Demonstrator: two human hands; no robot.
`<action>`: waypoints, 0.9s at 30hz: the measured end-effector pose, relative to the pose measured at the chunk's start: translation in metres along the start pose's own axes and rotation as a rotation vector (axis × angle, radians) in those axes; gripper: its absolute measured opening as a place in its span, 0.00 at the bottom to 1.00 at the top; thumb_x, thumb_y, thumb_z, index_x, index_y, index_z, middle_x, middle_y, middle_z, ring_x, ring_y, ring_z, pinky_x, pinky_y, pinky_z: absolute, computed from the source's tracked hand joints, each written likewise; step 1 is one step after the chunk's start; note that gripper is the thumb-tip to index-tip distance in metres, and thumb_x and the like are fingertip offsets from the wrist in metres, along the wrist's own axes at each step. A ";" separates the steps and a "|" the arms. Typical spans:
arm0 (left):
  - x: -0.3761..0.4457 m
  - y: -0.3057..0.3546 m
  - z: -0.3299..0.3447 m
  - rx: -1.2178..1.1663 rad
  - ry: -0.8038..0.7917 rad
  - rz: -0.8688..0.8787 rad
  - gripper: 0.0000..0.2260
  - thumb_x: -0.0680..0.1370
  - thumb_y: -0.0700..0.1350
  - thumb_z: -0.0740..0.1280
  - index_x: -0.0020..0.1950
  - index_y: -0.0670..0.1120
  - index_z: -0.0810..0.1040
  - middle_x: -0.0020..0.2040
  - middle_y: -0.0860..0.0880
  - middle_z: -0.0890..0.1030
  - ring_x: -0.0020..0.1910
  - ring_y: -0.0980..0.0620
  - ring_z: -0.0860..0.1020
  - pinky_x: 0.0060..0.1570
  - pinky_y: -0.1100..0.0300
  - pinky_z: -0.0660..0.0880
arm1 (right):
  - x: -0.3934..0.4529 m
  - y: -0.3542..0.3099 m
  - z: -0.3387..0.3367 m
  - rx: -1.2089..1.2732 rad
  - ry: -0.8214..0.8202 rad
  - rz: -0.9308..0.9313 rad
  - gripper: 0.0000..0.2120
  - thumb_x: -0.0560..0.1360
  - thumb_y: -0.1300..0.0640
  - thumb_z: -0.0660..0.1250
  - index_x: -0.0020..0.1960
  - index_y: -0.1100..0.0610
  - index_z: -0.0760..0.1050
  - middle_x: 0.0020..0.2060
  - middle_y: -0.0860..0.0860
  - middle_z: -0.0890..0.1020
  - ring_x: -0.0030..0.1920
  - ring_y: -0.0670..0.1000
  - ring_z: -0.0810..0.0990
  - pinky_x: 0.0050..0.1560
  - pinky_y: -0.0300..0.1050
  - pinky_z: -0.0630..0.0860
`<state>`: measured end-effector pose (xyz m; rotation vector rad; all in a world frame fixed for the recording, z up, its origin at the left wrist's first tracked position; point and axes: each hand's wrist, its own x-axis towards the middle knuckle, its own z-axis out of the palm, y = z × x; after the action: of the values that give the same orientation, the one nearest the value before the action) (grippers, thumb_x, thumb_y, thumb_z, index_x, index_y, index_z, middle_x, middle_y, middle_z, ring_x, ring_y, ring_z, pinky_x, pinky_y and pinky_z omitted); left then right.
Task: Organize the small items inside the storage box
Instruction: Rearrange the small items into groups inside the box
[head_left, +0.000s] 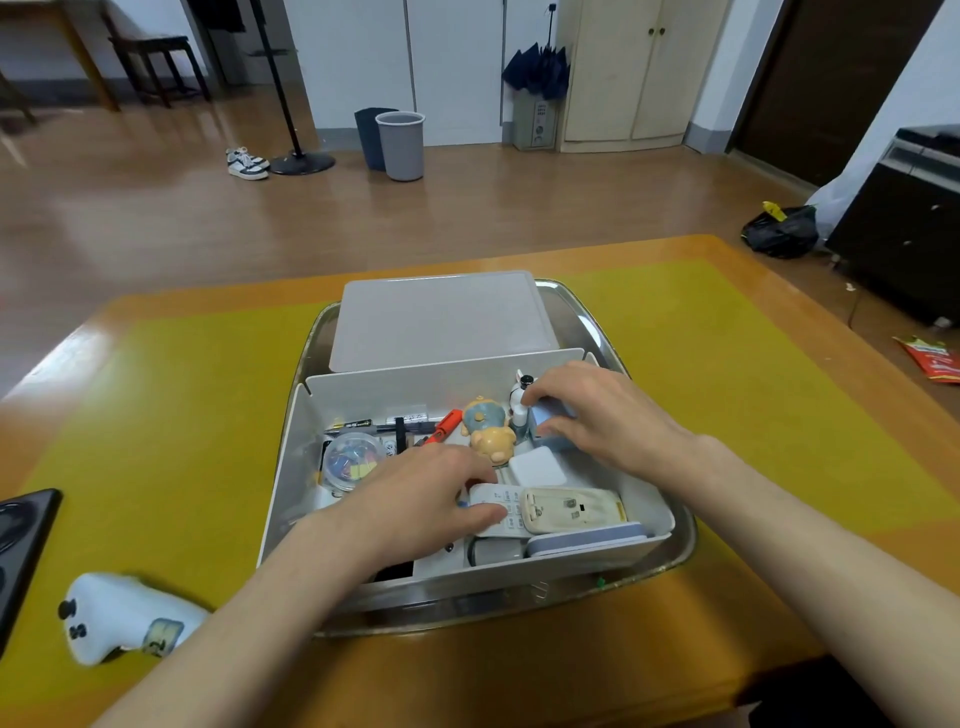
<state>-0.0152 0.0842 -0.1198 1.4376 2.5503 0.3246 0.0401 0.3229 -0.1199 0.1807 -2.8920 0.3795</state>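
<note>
At the far left edge of the desk (727, 364) lies a black flat object (23, 551), cut off by the frame, and near it a white game controller (122, 618) rests on the yellow-green mat.

Further right, a white storage box (291, 457) sits open in a metal tray (670, 558) at the middle of the desk; its grey lid (441, 317) lies flat in the tray just behind it. Inside the box, on the left, is a round clear container of coloured clips (353, 460), with dark pens (363, 426) along the back wall and an orange marker (444, 426) beside them.

The left hand (421, 509) reaches into the box, its fingers and thumb curled round the end of a white remote (496, 512). A yellowed remote (571, 509) lies just beside that one, towards the right. Behind them lies a bear figure (488, 428) in a blue cap, with a white square block (537, 465) close by.

The right hand (597, 415) is at the box's back right corner, fingers bent round a small pale blue box (550, 421). A small white bottle (519, 397) stands just left of those fingertips.
</note>
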 end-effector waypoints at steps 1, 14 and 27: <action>0.000 0.000 -0.001 -0.003 -0.004 -0.009 0.18 0.76 0.65 0.62 0.59 0.57 0.79 0.52 0.59 0.80 0.48 0.58 0.76 0.44 0.55 0.77 | 0.000 0.001 -0.001 0.003 -0.010 -0.001 0.15 0.74 0.53 0.75 0.60 0.49 0.80 0.56 0.44 0.83 0.59 0.47 0.77 0.57 0.47 0.75; -0.009 -0.033 -0.047 0.100 0.135 -0.140 0.12 0.78 0.55 0.66 0.58 0.53 0.79 0.52 0.55 0.81 0.55 0.51 0.78 0.51 0.50 0.76 | -0.011 0.004 -0.019 -0.056 -0.056 -0.122 0.17 0.71 0.50 0.77 0.59 0.46 0.81 0.61 0.44 0.77 0.64 0.48 0.72 0.57 0.51 0.76; -0.024 -0.061 -0.036 0.197 -0.022 -0.246 0.24 0.75 0.46 0.70 0.70 0.52 0.73 0.60 0.51 0.76 0.62 0.47 0.75 0.54 0.48 0.76 | -0.006 -0.009 -0.002 -0.339 -0.294 -0.192 0.20 0.71 0.49 0.71 0.63 0.44 0.80 0.77 0.51 0.65 0.78 0.55 0.56 0.75 0.53 0.59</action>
<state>-0.0629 0.0288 -0.1008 1.1574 2.7656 0.0197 0.0475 0.3152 -0.1166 0.4865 -3.1276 -0.1883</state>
